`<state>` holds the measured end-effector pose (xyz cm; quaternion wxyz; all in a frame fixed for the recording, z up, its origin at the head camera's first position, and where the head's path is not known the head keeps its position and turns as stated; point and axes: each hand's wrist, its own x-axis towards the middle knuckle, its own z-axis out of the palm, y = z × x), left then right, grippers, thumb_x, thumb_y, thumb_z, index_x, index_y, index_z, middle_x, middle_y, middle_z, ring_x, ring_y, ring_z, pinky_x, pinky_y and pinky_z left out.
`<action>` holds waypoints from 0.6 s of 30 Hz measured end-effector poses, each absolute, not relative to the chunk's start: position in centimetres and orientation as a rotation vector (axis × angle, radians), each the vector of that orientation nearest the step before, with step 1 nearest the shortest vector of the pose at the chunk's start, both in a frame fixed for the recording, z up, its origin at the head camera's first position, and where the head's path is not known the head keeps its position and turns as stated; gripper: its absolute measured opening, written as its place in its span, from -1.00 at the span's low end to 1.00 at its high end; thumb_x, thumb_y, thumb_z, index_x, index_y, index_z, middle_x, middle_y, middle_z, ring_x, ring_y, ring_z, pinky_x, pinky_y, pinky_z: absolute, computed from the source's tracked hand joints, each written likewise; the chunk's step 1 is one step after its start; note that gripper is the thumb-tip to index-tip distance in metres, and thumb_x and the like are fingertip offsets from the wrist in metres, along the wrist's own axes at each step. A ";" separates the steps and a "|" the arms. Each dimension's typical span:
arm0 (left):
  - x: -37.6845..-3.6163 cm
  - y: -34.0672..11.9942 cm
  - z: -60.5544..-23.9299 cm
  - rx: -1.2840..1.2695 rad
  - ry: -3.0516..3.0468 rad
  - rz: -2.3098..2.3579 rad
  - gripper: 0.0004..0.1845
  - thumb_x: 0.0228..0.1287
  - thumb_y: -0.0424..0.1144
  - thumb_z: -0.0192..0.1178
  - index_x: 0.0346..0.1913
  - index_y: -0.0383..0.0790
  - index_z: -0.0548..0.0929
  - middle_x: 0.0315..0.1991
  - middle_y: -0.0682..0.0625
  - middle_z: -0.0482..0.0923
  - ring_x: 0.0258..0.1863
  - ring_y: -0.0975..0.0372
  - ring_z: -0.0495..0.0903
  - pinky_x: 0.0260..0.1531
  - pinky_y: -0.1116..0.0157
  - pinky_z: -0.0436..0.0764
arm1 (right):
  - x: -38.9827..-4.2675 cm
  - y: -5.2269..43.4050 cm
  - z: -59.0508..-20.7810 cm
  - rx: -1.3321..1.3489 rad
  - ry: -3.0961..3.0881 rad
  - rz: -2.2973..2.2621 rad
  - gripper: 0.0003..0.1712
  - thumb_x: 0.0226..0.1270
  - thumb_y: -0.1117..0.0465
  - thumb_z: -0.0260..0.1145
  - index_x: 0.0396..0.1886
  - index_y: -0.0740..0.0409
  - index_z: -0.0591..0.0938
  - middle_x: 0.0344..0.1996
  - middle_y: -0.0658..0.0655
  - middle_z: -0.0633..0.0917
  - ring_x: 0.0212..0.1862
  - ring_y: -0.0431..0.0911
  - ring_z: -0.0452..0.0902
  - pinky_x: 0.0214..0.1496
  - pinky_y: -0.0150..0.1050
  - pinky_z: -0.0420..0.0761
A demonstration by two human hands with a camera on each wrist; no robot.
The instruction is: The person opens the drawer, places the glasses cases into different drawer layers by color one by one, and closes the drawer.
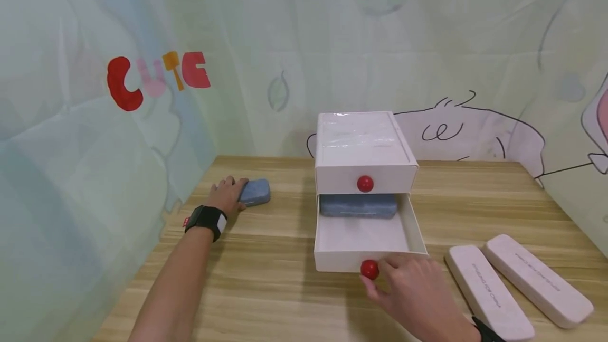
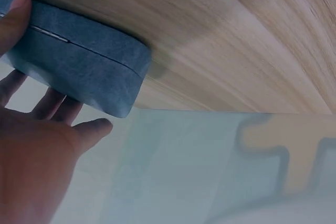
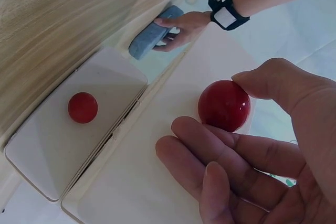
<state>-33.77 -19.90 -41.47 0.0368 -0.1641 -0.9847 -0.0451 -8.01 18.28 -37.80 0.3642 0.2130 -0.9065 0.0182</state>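
Pale-green printed fabric curtain encloses the far side and left of a wood-grain tabletop, on which stands a white, two-tier drawer box, taken here as the centre of the clock face. Its white lower drawer stands open toward six o'clock; its upper drawer is closed. At four o'clock lie two long, round-ended, pale pink cases bearing printed lettering, side by side. A blue oblong case with rounded corners lies crosswise at the back of the lower drawer, toward twelve o'clock, partly hidden beneath the upper tier. A second blue oblong case is at nine o'clock, well apart from the box, gripped by the left hand: thumb on one long side, fingers on the opposite side, with gaps between them (left-wrist view). The right hand, at five o'clock, pinches the glossy red spherical knob of the lower drawer between thumb and index finger, its remaining fingers loosely bent. A black wristband with a white panel encircles the left wrist. A matching red knob is centred on the upper drawer's front.
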 end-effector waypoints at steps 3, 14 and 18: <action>-33.6 -19.9 -41.3 -0.510 -3.047 -0.129 -0.25 0.28 -0.21 0.42 0.46 -0.30 0.34 0.23 -0.51 0.38 0.25 -0.36 0.40 0.28 -0.37 0.32 | -8.0 18.2 -37.8 0.542 -2.346 0.041 -0.58 -0.17 -0.13 0.62 -0.77 -0.09 0.55 -0.69 -0.19 0.63 -0.67 -0.37 0.33 -0.63 -0.49 0.22; -32.8 -19.6 -40.7 -0.591 -3.052 -0.049 -0.26 0.32 -0.14 0.39 0.45 -0.31 0.33 0.23 -0.46 0.37 0.27 -0.32 0.36 0.27 -0.31 0.34 | -7.9 18.1 -37.6 0.539 -2.373 0.053 -0.58 -0.16 -0.11 0.63 -0.76 -0.05 0.57 -0.66 -0.15 0.68 -0.67 -0.32 0.41 -0.61 -0.46 0.28; -32.5 -19.4 -40.4 -0.646 -3.050 -0.066 -0.27 0.34 -0.13 0.37 0.45 -0.31 0.31 0.23 -0.45 0.37 0.27 -0.30 0.36 0.27 -0.28 0.35 | -7.8 18.1 -37.5 0.539 -2.377 0.057 -0.61 -0.15 -0.07 0.62 -0.76 -0.03 0.58 -0.65 -0.13 0.69 -0.66 -0.31 0.43 -0.61 -0.46 0.29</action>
